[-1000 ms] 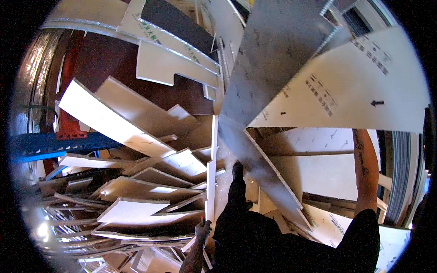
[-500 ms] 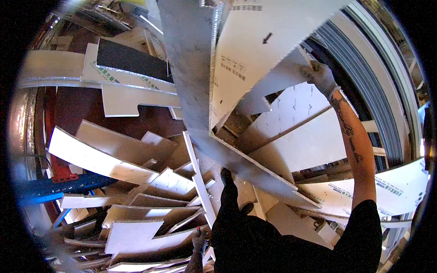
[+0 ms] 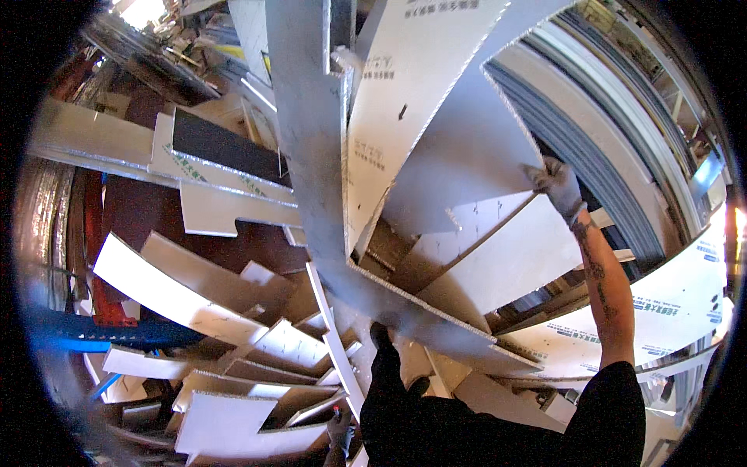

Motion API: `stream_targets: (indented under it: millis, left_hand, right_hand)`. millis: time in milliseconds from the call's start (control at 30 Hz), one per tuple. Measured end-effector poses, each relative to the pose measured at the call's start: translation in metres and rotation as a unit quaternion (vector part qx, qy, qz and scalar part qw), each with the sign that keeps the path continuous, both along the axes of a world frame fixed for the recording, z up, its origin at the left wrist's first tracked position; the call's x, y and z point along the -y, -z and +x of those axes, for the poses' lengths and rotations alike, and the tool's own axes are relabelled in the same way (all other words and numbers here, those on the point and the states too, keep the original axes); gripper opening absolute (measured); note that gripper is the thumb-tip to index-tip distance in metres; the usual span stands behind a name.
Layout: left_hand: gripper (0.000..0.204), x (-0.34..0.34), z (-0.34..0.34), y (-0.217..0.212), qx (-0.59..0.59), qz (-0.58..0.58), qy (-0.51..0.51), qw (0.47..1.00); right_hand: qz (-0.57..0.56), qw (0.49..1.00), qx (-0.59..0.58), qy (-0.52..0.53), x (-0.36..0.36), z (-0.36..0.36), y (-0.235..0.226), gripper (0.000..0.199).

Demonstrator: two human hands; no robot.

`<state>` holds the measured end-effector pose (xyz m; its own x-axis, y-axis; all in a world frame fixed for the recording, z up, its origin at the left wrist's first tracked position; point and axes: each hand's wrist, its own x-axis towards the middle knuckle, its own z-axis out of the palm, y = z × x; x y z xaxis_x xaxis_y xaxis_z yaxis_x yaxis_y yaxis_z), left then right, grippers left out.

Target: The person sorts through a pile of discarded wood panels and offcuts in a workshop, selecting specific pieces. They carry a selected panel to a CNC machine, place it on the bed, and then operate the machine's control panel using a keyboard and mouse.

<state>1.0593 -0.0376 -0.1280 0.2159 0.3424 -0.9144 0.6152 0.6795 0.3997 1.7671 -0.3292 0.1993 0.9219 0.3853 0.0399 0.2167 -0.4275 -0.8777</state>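
Note:
My right hand (image 3: 559, 185), in a grey glove, has its fingers closed on the lower right corner of a large grey panel (image 3: 467, 132). The panel leans among other upright boards, with its foamy cut edge showing. Beside its left side stands a cream board (image 3: 397, 101) with dark print and an arrow. Low in the view, my gloved left hand (image 3: 340, 430) is closed around a small red-tipped thing (image 3: 337, 409), too small to name. Just left of that hand lies a white notched offcut (image 3: 226, 424).
A tall grey panel (image 3: 299, 124) stands at centre. White offcuts (image 3: 171, 296) are piled on the left, near a blue bar (image 3: 156, 333). Long grey strips (image 3: 591, 140) are stacked at right. A white printed sheet (image 3: 669, 303) lies beside my right arm. My foot (image 3: 380, 336) is between the boards.
My right hand has moved lower with the grey panel's corner, and more of that panel shows. The view has shifted, so the boards appear lower. My left hand still holds the red-tipped thing.

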Motion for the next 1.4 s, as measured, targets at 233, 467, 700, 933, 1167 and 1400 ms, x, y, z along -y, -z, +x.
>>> stream_targets:
  millis: [233, 467, 700, 933, 1167, 1400]
  left_hand:
    - [0.017, -0.028, 0.095, -0.024, 0.162, 0.166, 0.108, 0.967]
    - [0.015, -0.054, 0.251, -0.135, 0.374, 0.067, 0.078, 0.922]
    - [0.020, -0.057, 0.257, -0.164, 0.387, 0.229, 0.186, 0.874]
    - [0.018, -0.037, 0.262, -0.165, 0.445, 0.139, 0.215, 0.858]
    - [0.027, 0.002, 0.289, -0.269, 0.505, 0.284, 0.282, 0.764]
    - [0.025, 0.021, 0.248, -0.251, 0.408, 0.264, 0.329, 0.810]
  right_hand:
    - [0.104, 0.993, 0.030, 0.041, 0.027, -0.049, -0.016, 0.014]
    - [0.069, 0.995, 0.032, 0.070, 0.062, -0.106, -0.045, 0.024]
    - [-0.007, 0.990, 0.064, 0.126, 0.070, -0.171, -0.080, 0.029]
    - [-0.023, 0.977, 0.063, 0.201, 0.125, -0.229, -0.099, 0.032]
    - [0.003, 0.977, 0.051, 0.207, 0.113, -0.256, -0.119, 0.030]
    - [-0.003, 0.979, 0.100, 0.176, 0.135, -0.240, -0.098, 0.033]
